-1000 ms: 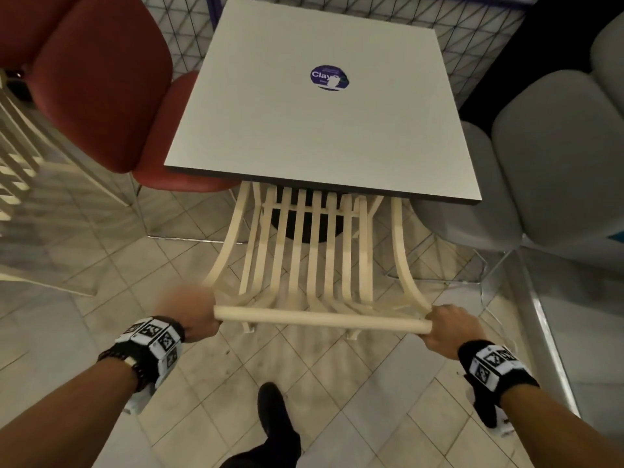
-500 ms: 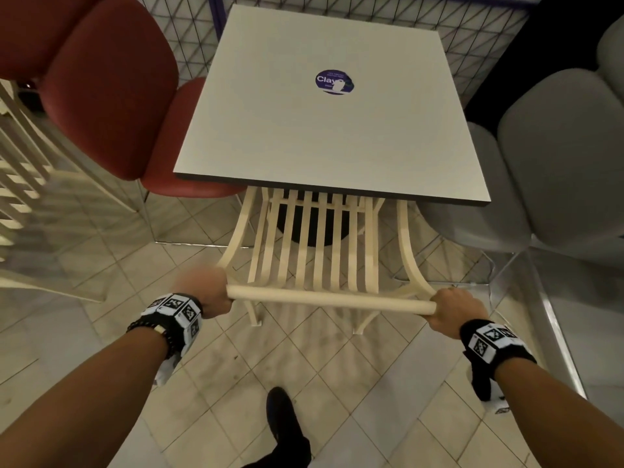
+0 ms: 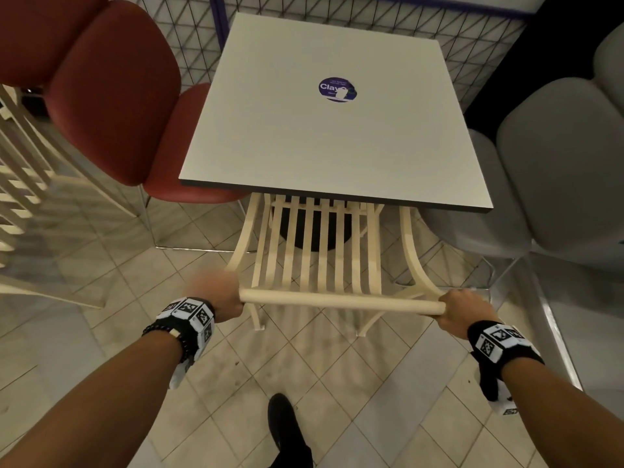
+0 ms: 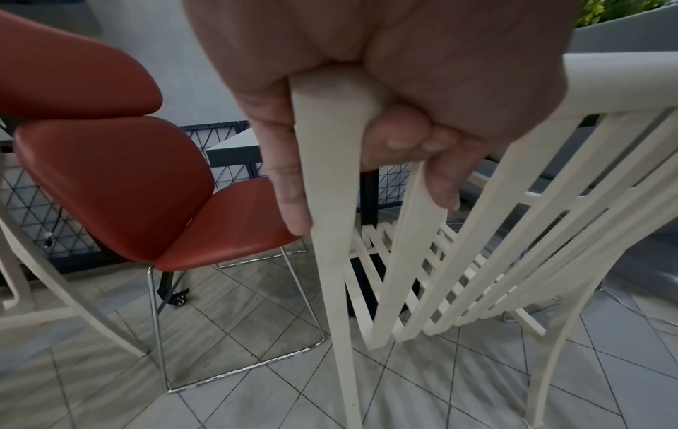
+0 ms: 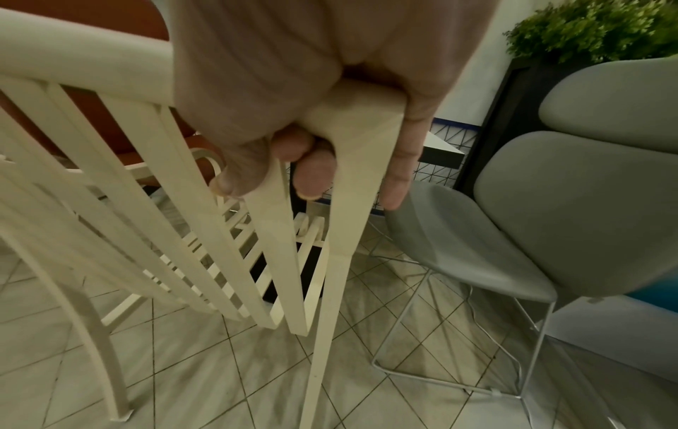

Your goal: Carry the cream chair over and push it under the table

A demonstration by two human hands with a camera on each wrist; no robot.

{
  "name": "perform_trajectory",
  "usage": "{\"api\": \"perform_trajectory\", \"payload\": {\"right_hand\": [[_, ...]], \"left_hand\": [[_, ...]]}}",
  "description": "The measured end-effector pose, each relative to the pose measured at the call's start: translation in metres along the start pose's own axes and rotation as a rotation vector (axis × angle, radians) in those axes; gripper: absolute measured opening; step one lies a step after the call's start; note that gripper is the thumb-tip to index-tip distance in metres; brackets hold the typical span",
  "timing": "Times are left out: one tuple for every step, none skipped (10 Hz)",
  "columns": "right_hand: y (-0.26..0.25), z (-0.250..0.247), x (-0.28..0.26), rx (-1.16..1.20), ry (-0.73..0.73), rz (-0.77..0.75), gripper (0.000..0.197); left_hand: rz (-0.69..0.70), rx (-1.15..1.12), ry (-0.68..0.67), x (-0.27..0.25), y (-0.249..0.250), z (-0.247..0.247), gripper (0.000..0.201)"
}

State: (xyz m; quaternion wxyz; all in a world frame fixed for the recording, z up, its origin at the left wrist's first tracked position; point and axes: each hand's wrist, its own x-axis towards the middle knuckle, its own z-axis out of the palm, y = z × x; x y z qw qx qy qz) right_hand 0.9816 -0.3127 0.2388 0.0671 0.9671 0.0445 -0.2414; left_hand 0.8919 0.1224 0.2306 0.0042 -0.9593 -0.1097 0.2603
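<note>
Hands grip the top rail of the cream chair (image 3: pixel 324 258): your left hand (image 3: pixel 216 295) wraps its left end, your right hand (image 3: pixel 462 307) its right end. Its seat sits partly beneath the near edge of the white table (image 3: pixel 334 136), between the red chair (image 3: pixel 111 92) and grey chair (image 3: pixel 560 163).

Your cream chair (image 3: pixel 317 258) is a slatted frame with a round top rail and curved side posts. Its seat has gone under the near edge of the table (image 3: pixel 324 143), and only the slatted back and rear legs show in front of that edge. The back leans toward you, with the top rail lying roughly parallel to the near edge. The table is square with a pale grey top and a dark rim, and a round purple sticker sits near the middle of its far half.
</note>
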Motion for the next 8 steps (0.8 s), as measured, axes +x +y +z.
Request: {"api": "perform_trajectory", "payload": {"right_hand": [[0.0,0.001,0.0,0.009,0.011,0.0,0.046],[0.0,0.002,0.0,0.01,0.013,0.007,0.039],[0.001,0.003,0.0,-0.007,0.014,0.0,0.032],[0.002,0.008,0.0,0.053,0.072,-0.033,0.026],[0.001,0.02,-0.003,0.102,0.266,-0.06,0.037],[-0.007,0.041,-0.026,0.086,0.366,-0.03,0.055],[-0.022,0.057,-0.058,0.084,0.42,-0.001,0.082],[-0.022,0.077,-0.081,0.223,0.418,0.014,0.09]], "left_hand": [[-0.002,-0.014,-0.004,0.0,0.001,0.001,0.037],[-0.012,-0.015,-0.001,0.0,0.001,0.001,0.038],[-0.034,-0.032,0.004,-0.001,0.003,0.002,0.036],[-0.059,-0.067,0.034,-0.006,0.005,0.004,0.033],[-0.062,-0.142,0.15,-0.015,0.006,0.015,0.028],[-0.012,-0.245,0.335,-0.032,0.008,0.036,0.034],[0.0,-0.278,0.408,-0.057,0.02,0.042,0.059],[-0.015,-0.383,0.424,-0.087,0.036,0.054,0.066]]}}
